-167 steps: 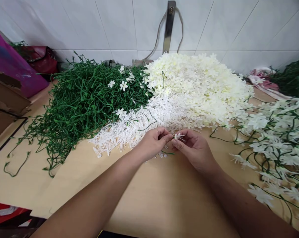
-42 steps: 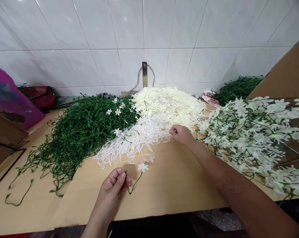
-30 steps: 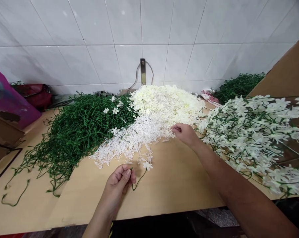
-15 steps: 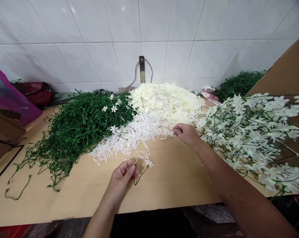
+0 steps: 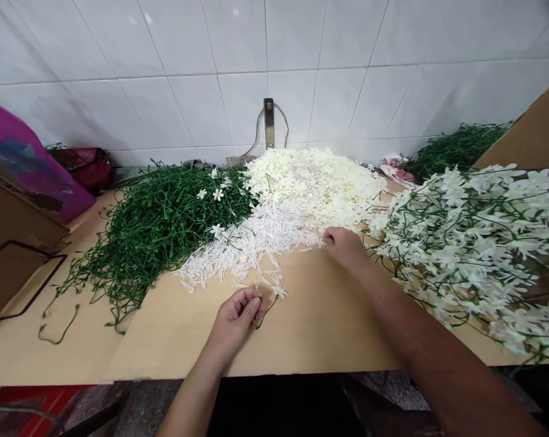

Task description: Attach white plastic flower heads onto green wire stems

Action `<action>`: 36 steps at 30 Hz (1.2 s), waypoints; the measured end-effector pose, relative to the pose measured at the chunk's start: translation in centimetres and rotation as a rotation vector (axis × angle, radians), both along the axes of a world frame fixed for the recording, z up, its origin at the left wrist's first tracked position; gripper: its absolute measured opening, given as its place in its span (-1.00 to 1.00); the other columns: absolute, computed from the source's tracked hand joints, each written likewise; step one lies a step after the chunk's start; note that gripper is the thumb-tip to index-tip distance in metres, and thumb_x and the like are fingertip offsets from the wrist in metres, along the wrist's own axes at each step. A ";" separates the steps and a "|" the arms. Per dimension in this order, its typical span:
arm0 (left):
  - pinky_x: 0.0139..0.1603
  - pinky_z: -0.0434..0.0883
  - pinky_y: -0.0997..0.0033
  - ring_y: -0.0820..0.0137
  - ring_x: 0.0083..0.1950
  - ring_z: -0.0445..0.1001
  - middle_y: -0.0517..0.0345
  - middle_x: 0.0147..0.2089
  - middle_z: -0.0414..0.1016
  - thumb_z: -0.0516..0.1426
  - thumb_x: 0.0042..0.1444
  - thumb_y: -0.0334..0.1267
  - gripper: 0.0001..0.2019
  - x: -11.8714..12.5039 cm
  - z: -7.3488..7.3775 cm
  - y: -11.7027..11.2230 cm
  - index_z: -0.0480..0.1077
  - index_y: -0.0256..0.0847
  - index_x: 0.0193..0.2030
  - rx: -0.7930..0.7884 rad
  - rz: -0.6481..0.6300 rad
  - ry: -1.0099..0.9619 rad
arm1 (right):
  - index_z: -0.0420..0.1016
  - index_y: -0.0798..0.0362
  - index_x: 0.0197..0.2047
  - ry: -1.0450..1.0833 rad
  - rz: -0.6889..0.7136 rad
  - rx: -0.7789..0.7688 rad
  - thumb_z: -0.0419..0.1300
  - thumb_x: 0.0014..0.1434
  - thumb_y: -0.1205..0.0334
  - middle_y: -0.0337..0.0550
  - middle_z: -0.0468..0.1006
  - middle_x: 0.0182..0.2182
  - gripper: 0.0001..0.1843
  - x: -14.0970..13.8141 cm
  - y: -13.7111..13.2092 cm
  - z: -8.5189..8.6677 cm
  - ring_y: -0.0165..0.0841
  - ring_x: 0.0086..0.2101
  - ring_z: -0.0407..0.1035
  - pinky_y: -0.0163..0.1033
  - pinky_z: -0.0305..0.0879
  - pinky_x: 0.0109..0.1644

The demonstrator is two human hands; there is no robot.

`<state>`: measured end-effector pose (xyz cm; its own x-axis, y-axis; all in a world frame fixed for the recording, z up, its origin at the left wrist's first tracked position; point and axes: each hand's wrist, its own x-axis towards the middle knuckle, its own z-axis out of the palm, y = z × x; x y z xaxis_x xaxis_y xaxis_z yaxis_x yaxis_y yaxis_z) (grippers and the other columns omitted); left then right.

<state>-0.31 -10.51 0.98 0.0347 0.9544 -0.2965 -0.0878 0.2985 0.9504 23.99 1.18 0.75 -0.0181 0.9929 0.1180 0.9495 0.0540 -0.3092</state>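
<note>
My left hand (image 5: pixel 240 312) is closed in a pinch on a thin green artificial stem (image 5: pixel 268 312), low over the cardboard. A white flower (image 5: pixel 279 291) sits on the stem's far end. My right hand (image 5: pixel 346 247) is closed at the right tip of the heap of slim white plastic pieces (image 5: pixel 274 227), just below the pile of loose white petals (image 5: pixel 320 182). Its fingertips are bunched, and what lies between them is hidden. To the left spreads a tangled heap of green stems (image 5: pixel 174 218) with a few white flowers on it.
Finished-looking white flowers on stems (image 5: pixel 466 237) form a large pile at the right, beside a cardboard box (image 5: pixel 534 133). At the left are a purple bag (image 5: pixel 42 164), a dark red pouch (image 5: pixel 85 167) and a loose stem (image 5: pixel 60 334). White tiles (image 5: pixel 238 109) rise behind.
The camera view has shifted, so most things appear a little further right. Both hands keep nearly the same places over the cardboard, the left one still pinching the stem.
</note>
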 end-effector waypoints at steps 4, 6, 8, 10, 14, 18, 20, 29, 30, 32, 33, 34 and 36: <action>-0.50 0.17 0.51 0.53 -0.55 0.23 0.23 -0.56 0.33 0.22 -0.20 -0.16 -0.78 0.3 -0.4 1.1 0.36 -0.26 -0.46 0.076 0.003 0.123 | 0.45 0.08 -0.29 -0.010 0.018 -0.036 0.11 0.00 0.33 -0.07 0.47 -0.33 -0.83 0.0 0.0 0.0 -0.32 -0.35 0.33 -0.31 0.11 -0.34; -0.44 0.20 0.49 0.49 -0.48 0.27 0.18 -0.46 0.36 0.18 -0.15 -0.22 -0.86 0.4 -0.6 1.9 0.40 -0.25 -0.45 0.186 0.014 0.254 | 0.46 0.09 -0.34 -0.023 0.033 -0.052 0.12 -0.03 0.38 -0.03 0.46 -0.32 -0.86 -0.1 -0.2 -0.1 -0.30 -0.34 0.33 -0.30 0.11 -0.33; -0.37 0.23 0.46 0.45 -0.41 0.29 0.13 -0.36 0.37 0.15 -0.11 -0.27 -0.90 0.6 -0.5 2.8 0.42 -0.22 -0.42 0.328 0.011 0.417 | 0.46 0.10 -0.41 -0.029 0.037 -0.052 0.08 -0.02 0.43 -0.01 0.47 -0.34 -0.86 -0.2 -0.4 -0.2 -0.29 -0.34 0.33 -0.29 0.11 -0.32; -0.30 0.25 0.41 0.40 -0.34 0.31 0.10 -0.28 0.36 0.12 -0.07 -0.29 -0.88 1.0 -0.2 3.7 0.42 -0.18 -0.35 0.451 0.026 0.572 | 0.45 0.10 -0.41 -0.017 0.034 -0.040 0.05 0.01 0.43 -0.01 0.48 -0.35 -0.84 -0.1 -0.6 -0.1 -0.29 -0.34 0.33 -0.29 0.11 -0.32; -0.14 0.26 0.33 0.32 -0.20 0.33 0.04 -0.18 0.34 0.03 0.03 -0.32 -0.78 3.3 1.1 5.9 0.38 -0.18 -0.17 0.607 -0.037 0.832 | 0.47 0.08 -0.44 0.042 0.026 -0.017 0.01 0.08 0.34 -0.07 0.51 -0.41 -0.79 0.4 -0.5 0.5 -0.32 -0.36 0.33 -0.31 0.10 -0.33; -0.12 0.26 0.32 0.29 -0.16 0.35 0.01 -0.20 0.38 -0.03 0.08 -0.33 -0.77 7.2 1.7 8.9 0.41 -0.20 -0.19 0.638 -0.255 1.019 | 0.48 0.07 -0.43 0.121 0.005 -0.007 0.04 0.06 0.32 -0.13 0.52 -0.46 -0.82 0.8 -0.3 0.7 -0.34 -0.42 0.34 -0.32 0.11 -0.37; -0.09 0.24 0.27 0.24 -0.12 0.35 -0.04 -0.15 0.38 0.00 0.06 -0.32 -0.74 9.2 1.4 10.4 0.41 -0.24 -0.13 0.613 -0.294 1.123 | 0.48 0.09 -0.39 0.159 -0.007 0.011 0.04 0.06 0.34 -0.11 0.53 -0.43 -0.82 0.9 -0.4 0.7 -0.33 -0.39 0.35 -0.31 0.14 -0.34; -0.06 0.13 0.17 0.21 -0.11 0.33 -0.03 -0.25 0.46 0.01 0.00 -0.41 -0.80 11.7 -0.1 13.3 0.47 -0.22 -0.37 0.598 -0.270 1.100 | 0.45 0.11 -0.31 0.366 -0.014 0.084 -0.01 0.06 0.42 -0.06 0.49 -0.29 -0.77 1.3 -0.6 0.3 -0.34 -0.27 0.35 -0.27 0.23 -0.16; -0.06 0.14 0.18 0.23 -0.12 0.33 -0.02 -0.26 0.47 0.01 0.00 -0.41 -0.81 11.4 0.1 13.3 0.46 -0.22 -0.38 0.592 -0.257 1.065 | 0.44 0.10 -0.33 0.394 -0.020 0.085 -0.01 0.07 0.40 -0.08 0.49 -0.32 -0.79 1.4 -0.6 0.3 -0.35 -0.31 0.35 -0.27 0.24 -0.20; -0.09 0.17 0.23 0.27 -0.18 0.35 0.03 -0.28 0.47 0.02 0.01 -0.37 -0.82 10.7 0.5 13.2 0.46 -0.20 -0.37 0.570 -0.228 0.986 | 0.41 0.09 -0.36 0.449 -0.031 0.081 0.00 0.07 0.34 -0.13 0.48 -0.40 -0.84 1.4 -0.6 0.3 -0.36 -0.38 0.35 -0.28 0.26 -0.28; -0.14 0.20 0.27 0.30 -0.22 0.36 0.05 -0.30 0.48 0.02 0.01 -0.35 -0.83 10.2 0.7 13.1 0.45 -0.21 -0.36 0.546 -0.209 0.927 | 0.39 0.08 -0.38 0.470 -0.032 0.078 0.00 0.08 0.31 -0.15 0.48 -0.43 -0.85 1.3 -0.7 0.3 -0.37 -0.41 0.35 -0.30 0.27 -0.32; -0.19 0.23 0.31 0.34 -0.28 0.37 0.07 -0.33 0.47 0.03 0.01 -0.33 -0.84 9.8 0.9 13.1 0.44 -0.21 -0.35 0.515 -0.189 0.857 | 0.36 0.08 -0.39 0.501 -0.031 0.072 -0.02 0.09 0.29 -0.16 0.48 -0.45 -0.85 1.2 -0.8 0.4 -0.39 -0.44 0.36 -0.31 0.27 -0.35; -0.29 0.26 0.40 0.41 -0.37 0.36 0.11 -0.39 0.46 0.03 0.00 -0.32 -0.85 9.0 1.1 12.9 0.42 -0.25 -0.34 0.447 -0.158 0.703 | 0.30 0.07 -0.40 0.623 -0.019 0.043 -0.05 0.11 0.26 -0.18 0.49 -0.46 -0.85 0.6 -1.2 0.7 -0.43 -0.48 0.36 -0.34 0.28 -0.41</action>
<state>8.70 2.41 2.11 0.1262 0.9865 0.1049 0.5790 -0.1591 0.7997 24.61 0.02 1.44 0.0843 0.9864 0.1411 0.5924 0.0642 -0.8031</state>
